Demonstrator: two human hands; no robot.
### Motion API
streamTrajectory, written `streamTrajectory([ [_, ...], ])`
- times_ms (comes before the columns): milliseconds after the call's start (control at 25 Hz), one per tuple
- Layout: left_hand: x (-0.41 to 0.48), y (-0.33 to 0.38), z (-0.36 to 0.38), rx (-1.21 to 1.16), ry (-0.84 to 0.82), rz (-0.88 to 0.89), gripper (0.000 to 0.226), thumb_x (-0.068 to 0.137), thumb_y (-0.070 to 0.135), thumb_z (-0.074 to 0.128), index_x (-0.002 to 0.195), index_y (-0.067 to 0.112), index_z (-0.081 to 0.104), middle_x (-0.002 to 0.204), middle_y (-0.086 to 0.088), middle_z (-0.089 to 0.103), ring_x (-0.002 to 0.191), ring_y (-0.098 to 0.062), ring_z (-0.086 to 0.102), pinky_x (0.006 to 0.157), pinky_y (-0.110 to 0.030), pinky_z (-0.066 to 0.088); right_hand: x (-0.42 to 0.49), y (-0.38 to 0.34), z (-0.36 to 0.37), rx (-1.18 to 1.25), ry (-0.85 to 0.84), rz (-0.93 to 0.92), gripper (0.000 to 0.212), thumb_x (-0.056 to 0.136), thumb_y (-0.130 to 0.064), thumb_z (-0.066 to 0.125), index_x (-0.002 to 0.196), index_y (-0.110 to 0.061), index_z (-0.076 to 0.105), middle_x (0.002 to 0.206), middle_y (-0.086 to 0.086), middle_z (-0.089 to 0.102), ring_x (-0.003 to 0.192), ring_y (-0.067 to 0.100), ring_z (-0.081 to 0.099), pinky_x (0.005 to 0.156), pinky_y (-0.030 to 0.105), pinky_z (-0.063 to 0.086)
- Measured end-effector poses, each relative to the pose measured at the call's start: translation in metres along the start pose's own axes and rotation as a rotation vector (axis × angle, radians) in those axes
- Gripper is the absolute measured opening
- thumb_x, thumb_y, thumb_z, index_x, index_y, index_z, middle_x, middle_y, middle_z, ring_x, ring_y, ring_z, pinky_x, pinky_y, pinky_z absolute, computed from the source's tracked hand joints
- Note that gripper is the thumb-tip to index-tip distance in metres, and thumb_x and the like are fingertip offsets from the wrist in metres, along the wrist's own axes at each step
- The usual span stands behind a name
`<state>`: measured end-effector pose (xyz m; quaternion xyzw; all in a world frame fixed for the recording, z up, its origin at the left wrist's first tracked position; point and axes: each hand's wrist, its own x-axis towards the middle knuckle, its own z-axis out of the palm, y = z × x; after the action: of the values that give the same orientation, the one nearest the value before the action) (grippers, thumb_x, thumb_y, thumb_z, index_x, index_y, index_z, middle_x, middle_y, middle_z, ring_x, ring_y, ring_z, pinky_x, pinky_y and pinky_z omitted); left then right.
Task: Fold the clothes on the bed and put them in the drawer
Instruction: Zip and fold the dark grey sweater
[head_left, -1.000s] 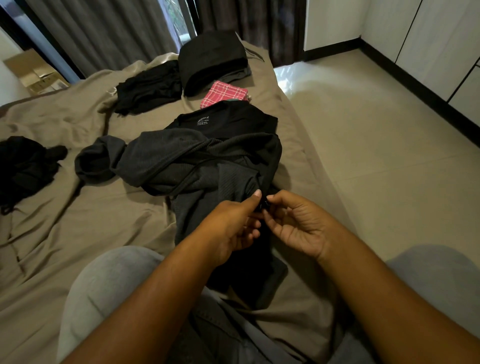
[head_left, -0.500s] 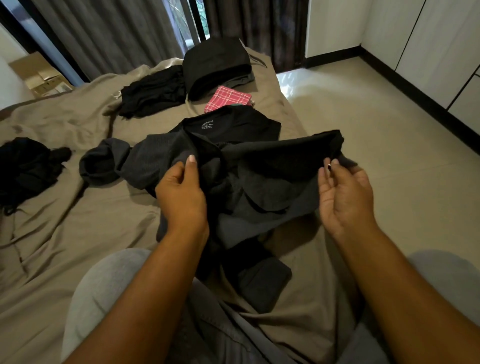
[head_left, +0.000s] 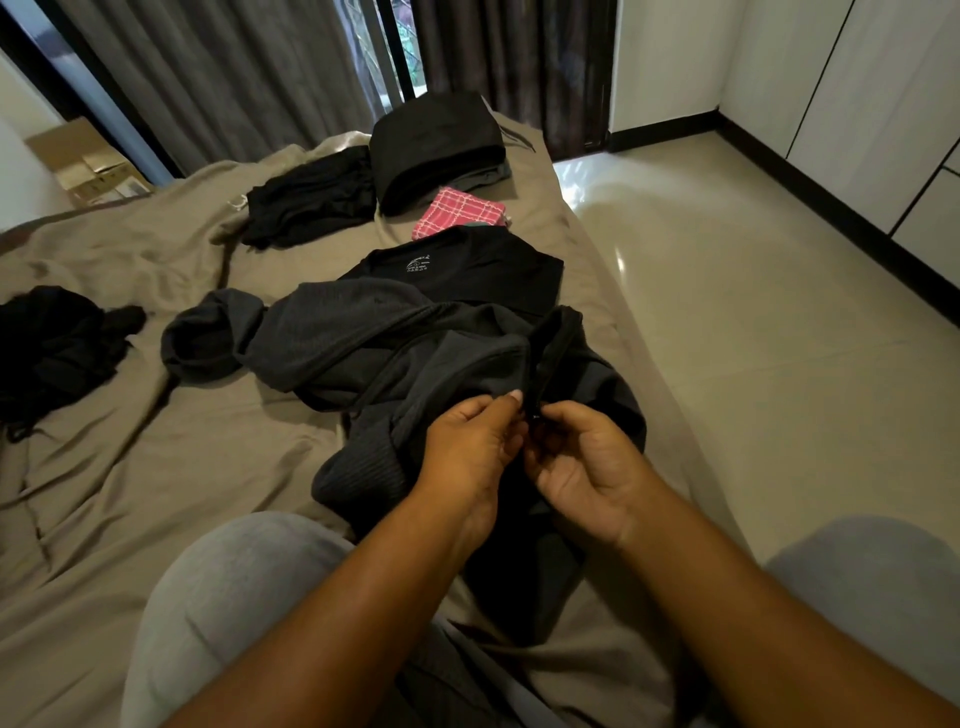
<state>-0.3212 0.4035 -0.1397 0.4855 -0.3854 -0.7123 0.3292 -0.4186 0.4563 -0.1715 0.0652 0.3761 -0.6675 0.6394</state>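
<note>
Well to the left of the left hand (head_left: 472, 447), a crumpled black garment (head_left: 52, 338) lies unfolded on the taupe bed sheet (head_left: 156, 467). Beyond and to the left of that hand, the dark grey ribbed knit garment (head_left: 374, 338) lies in a loose heap. Its near part runs under both hands.

Left hand: the thumb and fingers are curled and pinch the grey knit beside its black edge strip (head_left: 553, 343).
Right hand (head_left: 582, 467): the fingers are curled and pinch the same strip from the other side, fingertips touching those of the left hand. The small part between the fingertips is too dark to identify; it may be a fastener.

Judged step: joining or aligning the front edges before folding.

1. Hold both pinches close together so that the edges meet squarely.
2. Draw the strip taut away from the body, so that no slack knit catches between the fingertips.
3. Then spread the garment flat on the bare sheet to the left of the left hand.

Beyond the hands lie a black T-shirt with a printed neck label (head_left: 467, 265), a pink checked cloth (head_left: 460, 213) and a folded black stack (head_left: 436, 145). Do not drag the heap across them.

To the right of the right hand the bed ends at a pale tiled floor (head_left: 727, 312), and loose fabric may slide off there. No drawer can be identified in the picture.
</note>
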Motion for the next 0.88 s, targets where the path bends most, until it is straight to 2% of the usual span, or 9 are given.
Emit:
streamTrajectory([
  [120,-0.002,0.003,0.0,0.008,-0.021,-0.021,0.016,0.094,0.011,0.068,0.08,0.017,0.061,0.075,-0.002,0.066,0.068,-0.009,0.063,0.059,-0.02,0.05,-0.003,-0.006,-0.001,-0.107,-0.038,0.03,0.016,0.092,-0.013,0.057,0.1,-0.01,0.071,0.085,0.005,0.069,0.073,0.014,0.062,0.057,0.02,0.047],
  [280,-0.004,0.008,0.001,-0.024,-0.08,0.027,0.015,0.093,0.014,0.07,0.079,0.015,0.065,0.078,-0.003,0.071,0.07,-0.009,0.067,0.062,-0.02,0.054,-0.007,-0.017,-0.002,-0.025,-0.119,-0.124,0.022,0.091,0.004,0.062,0.109,-0.001,0.071,0.102,0.015,0.075,0.088,0.021,0.073,0.07,0.022,0.06],
  [360,-0.003,0.009,0.001,0.008,-0.073,0.079,0.009,0.09,0.015,0.073,0.084,0.01,0.069,0.085,-0.012,0.074,0.079,-0.016,0.071,0.069,-0.023,0.056,-0.007,-0.017,-0.003,-0.168,-0.115,-0.299,0.028,0.09,0.005,0.066,0.116,-0.002,0.071,0.109,0.016,0.076,0.096,0.026,0.075,0.081,0.029,0.061],
  [440,-0.001,0.007,0.001,0.076,-0.069,0.112,0.011,0.088,0.016,0.076,0.09,0.005,0.073,0.094,-0.018,0.075,0.087,-0.022,0.073,0.072,-0.026,0.058,-0.005,-0.016,-0.005,-0.407,-0.035,-0.45,0.029,0.09,-0.004,0.072,0.119,-0.007,0.071,0.108,0.011,0.077,0.099,0.027,0.075,0.091,0.04,0.06],
  [520,-0.002,0.004,0.002,0.123,-0.09,0.111,0.013,0.089,0.016,0.075,0.094,0.004,0.074,0.093,-0.016,0.076,0.085,-0.024,0.075,0.07,-0.026,0.058,-0.004,-0.018,-0.01,-0.616,0.06,-0.575,0.026,0.088,-0.013,0.078,0.113,-0.013,0.074,0.103,0.005,0.079,0.096,0.023,0.076,0.092,0.047,0.06],
  [600,-0.002,0.003,0.004,0.153,-0.108,0.097,0.018,0.091,0.017,0.073,0.097,0.0,0.074,0.094,-0.017,0.076,0.085,-0.026,0.075,0.072,-0.028,0.059,-0.003,-0.019,-0.013,-0.799,0.129,-0.714,0.027,0.084,-0.018,0.082,0.11,-0.016,0.075,0.099,0.0,0.079,0.092,0.015,0.076,0.088,0.044,0.061],
  [720,0.0,0.007,0.006,0.141,-0.111,0.046,0.015,0.095,0.012,0.067,0.091,-0.003,0.069,0.095,-0.02,0.076,0.086,-0.025,0.075,0.075,-0.026,0.06,-0.005,-0.015,-0.013,-0.992,0.202,-0.843,0.033,0.079,-0.022,0.087,0.108,-0.017,0.072,0.093,-0.007,0.076,0.083,0.003,0.072,0.079,0.027,0.061],
  [800,0.001,0.011,0.007,0.103,-0.097,0.017,0.013,0.096,0.008,0.064,0.084,0.003,0.067,0.088,-0.016,0.076,0.082,-0.02,0.075,0.078,-0.026,0.061,-0.008,-0.012,-0.01,-0.951,0.197,-0.827,0.038,0.077,-0.021,0.088,0.109,-0.016,0.068,0.091,-0.006,0.076,0.081,0.003,0.073,0.074,0.021,0.059],
  [880,0.002,0.011,0.007,0.1,-0.078,0.026,0.013,0.097,0.008,0.062,0.085,0.006,0.067,0.086,-0.011,0.075,0.078,-0.015,0.074,0.082,-0.029,0.061,-0.008,-0.013,-0.008,-0.75,0.176,-0.737,0.042,0.078,-0.015,0.087,0.114,-0.013,0.065,0.096,-0.002,0.077,0.086,0.008,0.075,0.076,0.023,0.06],
])
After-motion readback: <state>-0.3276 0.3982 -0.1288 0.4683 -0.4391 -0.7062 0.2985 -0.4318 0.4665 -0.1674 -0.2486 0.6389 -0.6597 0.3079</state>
